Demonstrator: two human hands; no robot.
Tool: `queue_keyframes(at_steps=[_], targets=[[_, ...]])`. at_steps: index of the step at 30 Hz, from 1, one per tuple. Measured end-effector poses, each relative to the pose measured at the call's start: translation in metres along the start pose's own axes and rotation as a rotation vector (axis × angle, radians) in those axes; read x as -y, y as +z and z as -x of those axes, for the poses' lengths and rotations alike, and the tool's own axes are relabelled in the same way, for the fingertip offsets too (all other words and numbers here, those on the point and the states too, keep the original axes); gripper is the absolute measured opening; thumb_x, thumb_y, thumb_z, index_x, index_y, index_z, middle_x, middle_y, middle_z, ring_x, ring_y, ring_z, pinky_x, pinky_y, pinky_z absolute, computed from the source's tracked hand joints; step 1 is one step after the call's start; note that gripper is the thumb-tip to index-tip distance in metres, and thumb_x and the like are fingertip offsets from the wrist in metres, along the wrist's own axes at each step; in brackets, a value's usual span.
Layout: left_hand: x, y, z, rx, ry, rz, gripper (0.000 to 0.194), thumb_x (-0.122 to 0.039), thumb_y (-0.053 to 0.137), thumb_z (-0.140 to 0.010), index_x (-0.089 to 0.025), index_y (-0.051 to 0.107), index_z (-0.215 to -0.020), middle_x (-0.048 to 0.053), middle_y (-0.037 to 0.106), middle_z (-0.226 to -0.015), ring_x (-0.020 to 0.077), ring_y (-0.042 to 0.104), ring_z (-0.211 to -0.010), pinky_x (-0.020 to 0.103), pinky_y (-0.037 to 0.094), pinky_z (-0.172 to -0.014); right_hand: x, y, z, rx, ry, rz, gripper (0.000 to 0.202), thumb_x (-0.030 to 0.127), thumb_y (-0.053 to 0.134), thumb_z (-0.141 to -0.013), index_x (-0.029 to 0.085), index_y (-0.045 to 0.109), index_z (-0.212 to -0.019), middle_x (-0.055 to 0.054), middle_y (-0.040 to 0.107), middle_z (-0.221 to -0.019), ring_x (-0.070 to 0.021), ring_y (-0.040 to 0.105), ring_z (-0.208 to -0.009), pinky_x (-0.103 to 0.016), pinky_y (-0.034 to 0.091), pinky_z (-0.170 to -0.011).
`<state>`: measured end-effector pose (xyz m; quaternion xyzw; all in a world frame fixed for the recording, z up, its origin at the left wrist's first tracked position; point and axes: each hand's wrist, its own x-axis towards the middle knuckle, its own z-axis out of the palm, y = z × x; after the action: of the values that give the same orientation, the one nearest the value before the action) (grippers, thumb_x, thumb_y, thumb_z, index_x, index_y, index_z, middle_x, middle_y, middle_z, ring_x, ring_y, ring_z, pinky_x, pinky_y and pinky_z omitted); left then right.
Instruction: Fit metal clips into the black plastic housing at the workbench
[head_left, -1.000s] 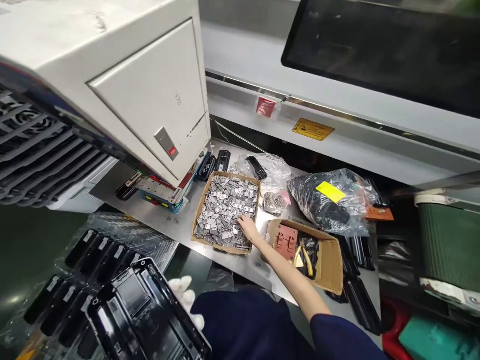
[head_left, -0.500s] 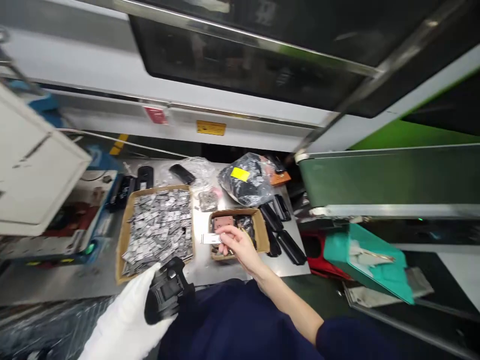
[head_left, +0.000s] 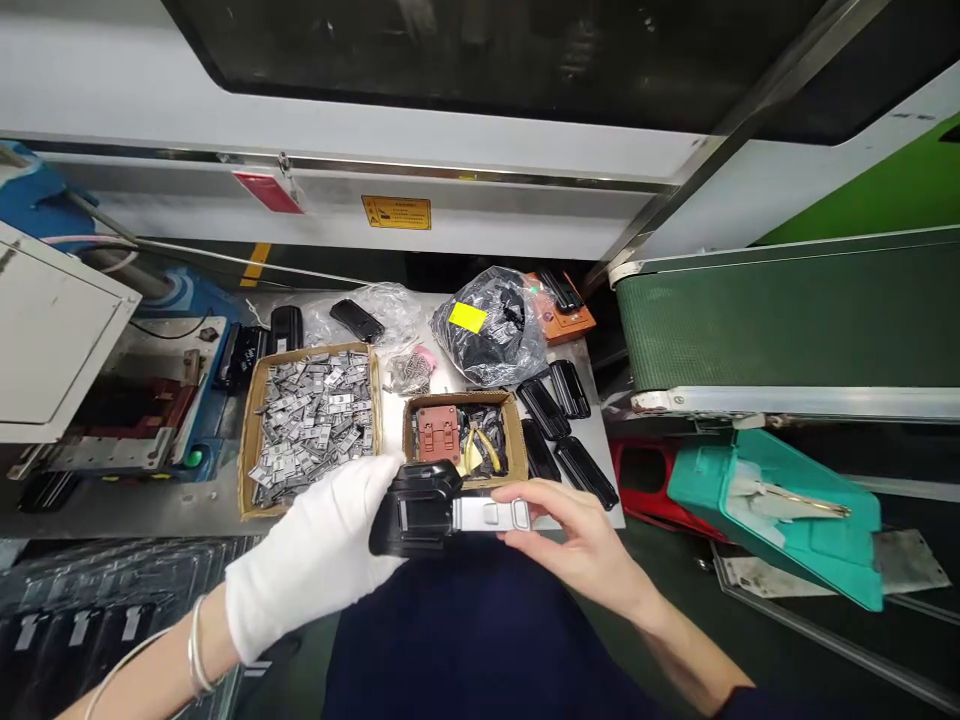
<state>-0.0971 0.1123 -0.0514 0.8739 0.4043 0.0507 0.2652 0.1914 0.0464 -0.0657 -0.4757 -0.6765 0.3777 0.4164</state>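
My gloved left hand [head_left: 322,560] now grips the black housing [head_left: 416,510] over my lap; right fingers [head_left: 525,492], just back from the box of clips [head_left: 311,425], pinch a metal clip [head_left: 489,514] against its edge, ready for fitting.

No legible text anywhere. Yellow warning label [head_left: 396,212] on white machine housing [head_left: 480,200], upper centre: black triangle symbol + lines of print, too small to read. Red tag [head_left: 268,191] just left of it, upper left-centre: no readable print. Yellow sticker [head_left: 467,317] on black plastic bag [head_left: 495,335], centre: appears blank. Nothing readable on metal pcs in cardboard box [head_left: 255,420], centre left.
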Motion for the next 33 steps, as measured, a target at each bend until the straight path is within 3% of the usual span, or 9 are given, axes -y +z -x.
queue_keyframes(at_steps=[4,9,14,18,22,24,27,31,33], targets=[[-0.002,0.004,0.001,-0.021,0.046,-0.049,0.036,-0.025,0.064,-0.086,-0.021,0.053,-0.12,0.008,0.065,-0.11,0.0233,0.067,-0.098,0.041,0.06,-0.088,-0.001,-0.004,-0.009,0.18,-0.102,0.148,0.031,0.044,0.057,-0.108,0.018,0.069,-0.119,-0.007,0.078,-0.107,-0.0133,0.072,-0.073,-0.024,0.061,-0.073],[0.001,0.021,-0.001,-0.219,0.227,-0.439,0.065,-0.022,0.064,-0.079,-0.004,0.041,-0.136,0.025,0.069,-0.117,0.0368,0.072,-0.105,0.051,0.064,-0.091,0.013,0.029,-0.013,0.25,-0.301,0.471,0.031,0.029,0.039,-0.113,0.012,0.063,-0.121,-0.01,0.075,-0.097,-0.0235,0.072,-0.085,-0.035,0.061,-0.072],[0.002,0.033,-0.003,-0.297,0.292,-0.571,0.076,-0.02,0.066,-0.066,0.003,0.042,-0.134,0.03,0.07,-0.115,0.0408,0.074,-0.104,0.053,0.065,-0.09,0.018,0.067,-0.005,0.207,-0.291,0.665,0.029,0.014,0.045,-0.106,0.006,0.058,-0.131,-0.011,0.07,-0.096,-0.0281,0.07,-0.087,-0.042,0.061,-0.072],[0.006,0.042,0.005,-0.254,0.233,-0.593,0.086,-0.017,0.073,-0.057,0.002,0.041,-0.134,0.03,0.07,-0.113,0.0423,0.074,-0.102,0.056,0.065,-0.09,0.008,0.08,-0.001,0.241,-0.288,0.592,0.017,0.016,0.057,-0.103,0.013,0.061,-0.119,-0.007,0.07,-0.094,-0.0252,0.068,-0.082,-0.039,0.06,-0.067],[0.018,0.056,0.01,-0.255,0.267,-0.605,0.085,-0.016,0.069,-0.056,0.004,0.04,-0.133,0.03,0.07,-0.111,0.0433,0.073,-0.099,0.059,0.065,-0.088,-0.001,0.09,-0.003,0.274,-0.268,0.58,0.017,0.012,0.063,-0.098,0.015,0.062,-0.115,-0.006,0.07,-0.093,-0.0244,0.067,-0.081,-0.036,0.058,-0.065],[0.023,0.059,0.009,-0.277,0.252,-0.574,0.086,-0.016,0.071,-0.057,0.003,0.04,-0.134,0.03,0.069,-0.113,0.0436,0.073,-0.101,0.059,0.064,-0.089,-0.006,0.092,-0.006,0.247,-0.272,0.528,0.019,0.014,0.061,-0.101,0.013,0.062,-0.12,-0.007,0.071,-0.093,-0.024,0.067,-0.081,-0.036,0.058,-0.067],[0.026,0.057,0.007,-0.262,0.128,-0.425,0.077,-0.014,0.079,-0.064,-0.004,0.045,-0.132,0.025,0.069,-0.115,0.0391,0.072,-0.104,0.054,0.064,-0.092,-0.015,0.086,-0.011,0.103,-0.3,0.497,0.028,0.022,0.052,-0.108,0.011,0.06,-0.132,-0.011,0.072,-0.11,-0.0252,0.067,-0.093,-0.036,0.061,-0.077],[0.021,0.052,0.007,-0.273,-0.009,-0.251,0.068,-0.02,0.086,-0.073,-0.011,0.049,-0.13,0.017,0.067,-0.115,0.033,0.069,-0.105,0.05,0.062,-0.095,-0.031,0.082,-0.014,-0.088,-0.335,0.612,0.04,0.043,0.049,-0.108,0.023,0.065,-0.138,-0.017,0.057,-0.145,-0.0346,0.054,-0.125,-0.052,0.056,-0.1],[0.018,0.053,0.008,-0.314,-0.024,-0.255,0.068,-0.017,0.083,-0.074,-0.012,0.049,-0.133,0.017,0.066,-0.118,0.033,0.068,-0.107,0.05,0.061,-0.097,-0.039,0.087,-0.013,-0.158,-0.33,0.568,0.036,0.043,0.05,-0.108,0.031,0.068,-0.138,-0.015,0.05,-0.153,-0.0353,0.045,-0.136,-0.058,0.048,-0.11]])
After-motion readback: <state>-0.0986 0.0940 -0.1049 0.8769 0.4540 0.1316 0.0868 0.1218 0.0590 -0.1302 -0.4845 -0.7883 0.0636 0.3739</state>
